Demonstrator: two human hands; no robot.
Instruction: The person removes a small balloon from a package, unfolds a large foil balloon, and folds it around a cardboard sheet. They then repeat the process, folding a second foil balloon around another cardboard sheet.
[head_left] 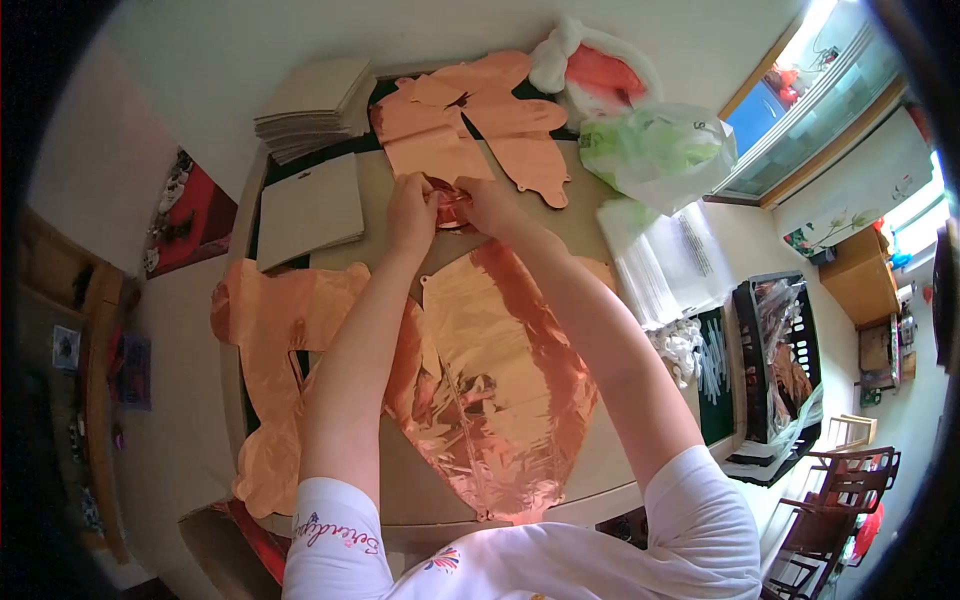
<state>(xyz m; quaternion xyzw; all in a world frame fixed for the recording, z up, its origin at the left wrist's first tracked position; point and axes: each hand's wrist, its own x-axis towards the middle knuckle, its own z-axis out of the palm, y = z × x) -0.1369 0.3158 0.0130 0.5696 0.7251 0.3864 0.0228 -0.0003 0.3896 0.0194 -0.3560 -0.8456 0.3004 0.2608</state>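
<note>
Both hands meet near the table's far middle, pinching a gathered, shiny bit of a rose-gold foil balloon [500, 370]. My left hand [411, 212] grips the left side of that fold with bent fingers. Close beside it, my right hand [487, 205] is closed on the right side. Between my forearms the rest of the balloon spreads wrinkled down toward my shirt. Another flat foil balloon [270, 340] lies under and left of my left arm. Beyond my hands, more flat foil balloons [440, 120] are stacked.
Cardboard squares [310, 210] and a taller cardboard stack [310, 105] stand back left. On the right are a plastic bag [655, 155], clear sleeves [670, 260], white crumpled pieces [678, 350] and straws [714, 360]. A black crate [775, 360] sits off the right edge.
</note>
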